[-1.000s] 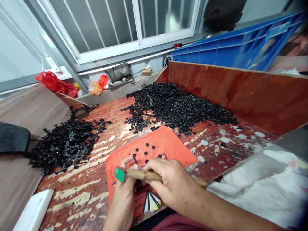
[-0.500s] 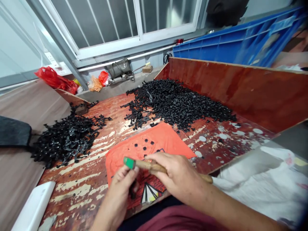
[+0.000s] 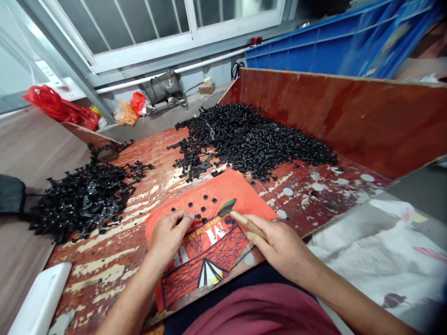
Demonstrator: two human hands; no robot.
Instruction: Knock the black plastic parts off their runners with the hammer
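Observation:
My right hand [image 3: 277,244] grips a wooden-handled tool [image 3: 244,219] with a green tip, pointing up-left over an orange printed cloth [image 3: 209,242]. My left hand [image 3: 170,235] rests on that cloth, fingers pinched at a small black part near several loose black pieces [image 3: 200,207]. The cloth lies at the near edge of a worn red wooden table [image 3: 303,195].
A big heap of black plastic parts [image 3: 251,142] lies at the back centre, another heap [image 3: 84,197] at the left. A red board wall [image 3: 349,116] closes the right side, a blue crate [image 3: 331,42] behind it. White object [image 3: 38,302] near left; white sack [image 3: 377,251] right.
My hands have parted: the left moved left and forward onto the cloth, the right swung the tool so its green tip points up. More of the cloth's print shows.

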